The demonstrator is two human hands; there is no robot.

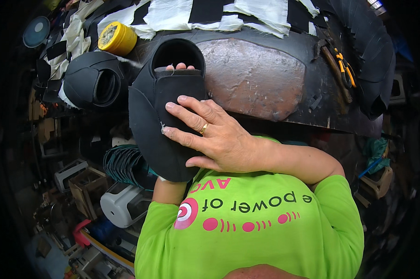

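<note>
A black shoe upper point(168, 104), soft and rounded with an oval opening at its far end, is held up before my chest. My left hand point(182, 67) reaches into it from below; only its fingertips show, curled over an edge inside the opening, and the rest is hidden. Across the upper's outer face lies my right hand point(214, 132), fingers spread and flat, a gold ring on one of them. Loose pale threads hang near its fingertips and at the opening. A similar black upper point(91, 81) rests on the table just to the left.
The dark table point(321, 104) carries a worn brown slab point(256, 76), a yellow tub point(118, 38), and white and black cloth pieces point(168, 14). On the right lie a hammer point(335, 72), orange-handled pliers point(344, 67) and stacked black uppers point(365, 51). Stools point(124, 203) stand lower left.
</note>
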